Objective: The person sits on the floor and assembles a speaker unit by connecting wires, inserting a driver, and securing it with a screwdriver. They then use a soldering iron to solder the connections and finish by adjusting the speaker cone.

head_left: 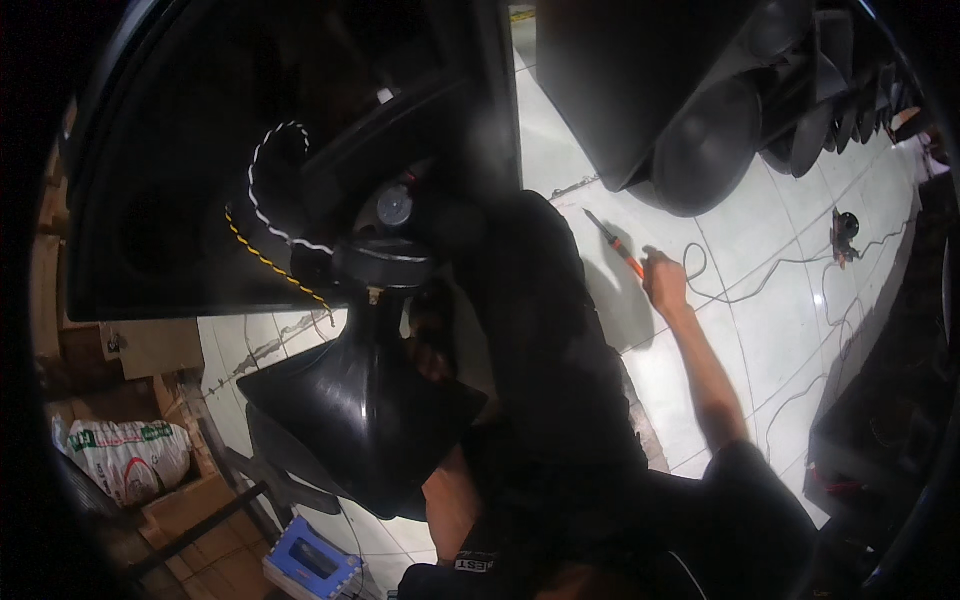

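Observation:
My right hand (664, 282) is closed around the orange handle of a soldering iron (627, 256), its tip pointing up and left over the tiled floor. A grey cord runs from the iron to the right. A black horn speaker (365, 410) with a round driver (385, 264) at its narrow end is tilted beside my leg. My left hand (430, 358) shows dimly at the horn's neck and holds it; most of its fingers are in shadow, and the forearm passes behind the flare. A white-and-black twisted wire (262, 205) and a yellow-and-black twisted wire (262, 262) lie near the driver.
A large black speaker cabinet (150, 190) stands at the far left. Black speaker cones (708, 145) line the far right. A small dark device (846, 235) sits on the tiles by the cord. Cardboard, a white sack (130, 458) and a blue box (312, 560) are at the left.

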The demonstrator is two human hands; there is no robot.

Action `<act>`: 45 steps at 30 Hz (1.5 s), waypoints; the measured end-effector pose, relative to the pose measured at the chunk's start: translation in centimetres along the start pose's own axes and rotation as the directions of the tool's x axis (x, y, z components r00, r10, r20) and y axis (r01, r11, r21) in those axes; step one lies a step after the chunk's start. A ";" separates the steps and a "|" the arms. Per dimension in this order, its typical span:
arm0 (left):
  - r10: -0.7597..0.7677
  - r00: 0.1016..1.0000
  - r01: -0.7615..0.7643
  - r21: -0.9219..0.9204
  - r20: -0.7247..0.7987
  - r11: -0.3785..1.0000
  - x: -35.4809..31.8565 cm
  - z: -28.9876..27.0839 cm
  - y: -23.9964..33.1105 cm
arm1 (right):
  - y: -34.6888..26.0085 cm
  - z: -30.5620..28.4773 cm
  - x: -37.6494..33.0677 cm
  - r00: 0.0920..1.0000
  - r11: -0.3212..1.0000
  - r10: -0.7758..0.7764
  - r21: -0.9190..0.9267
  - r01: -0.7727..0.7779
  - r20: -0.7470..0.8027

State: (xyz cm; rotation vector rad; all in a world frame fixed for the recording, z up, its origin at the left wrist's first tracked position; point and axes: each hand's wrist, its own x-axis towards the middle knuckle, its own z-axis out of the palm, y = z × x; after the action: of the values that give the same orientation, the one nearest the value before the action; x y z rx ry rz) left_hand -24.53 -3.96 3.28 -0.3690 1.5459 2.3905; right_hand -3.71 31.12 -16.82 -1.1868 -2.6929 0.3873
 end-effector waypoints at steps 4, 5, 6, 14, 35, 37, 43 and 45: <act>-0.019 0.999 0.018 -0.049 -0.028 0.999 -0.1 -0.6 -0.5 | 9.5 7.2 1.5 0.820 0.738 -0.399 -0.387 0.552 0.410; -0.033 0.999 0.031 -0.071 -0.029 0.997 -0.2 -0.7 -1.2 | 9.9 7.1 2.4 0.771 0.682 -0.475 -0.376 0.628 0.425; -0.044 0.998 0.041 -0.079 -0.042 0.996 -0.4 -0.3 -1.5 | 9.1 6.8 3.3 0.699 0.613 -0.561 -0.344 0.711 0.444; -0.149 0.989 0.145 -0.172 -0.011 0.974 -0.4 0.9 -3.2 | 13.3 12.4 6.8 0.102 0.075 -0.784 -0.070 0.995 0.612; -0.363 0.914 0.405 -0.366 0.180 0.838 0.1 6.5 -4.6 | -14.4 -21.1 -3.8 0.294 0.469 -0.642 -0.060 0.881 -0.708; -0.414 0.892 0.450 -0.435 0.181 0.780 0.3 7.2 -4.6 | -16.5 -21.2 -3.9 0.281 0.400 -0.679 -0.021 0.916 -0.678; -0.334 0.936 0.353 -0.267 0.115 0.897 0.3 6.2 -6.1 | -18.3 -18.6 -4.9 0.474 0.498 -0.509 0.204 0.843 -0.719; -0.175 0.966 0.179 0.000 0.189 0.984 1.0 3.8 -10.0 | -18.1 -17.4 -5.3 0.485 0.507 -0.479 0.220 0.833 -0.732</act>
State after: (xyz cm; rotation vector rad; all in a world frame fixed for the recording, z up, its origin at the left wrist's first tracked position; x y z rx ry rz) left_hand -22.17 3.53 -4.03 -0.2633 1.3504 2.2320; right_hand -8.24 18.31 4.97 0.0646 -1.9954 0.5022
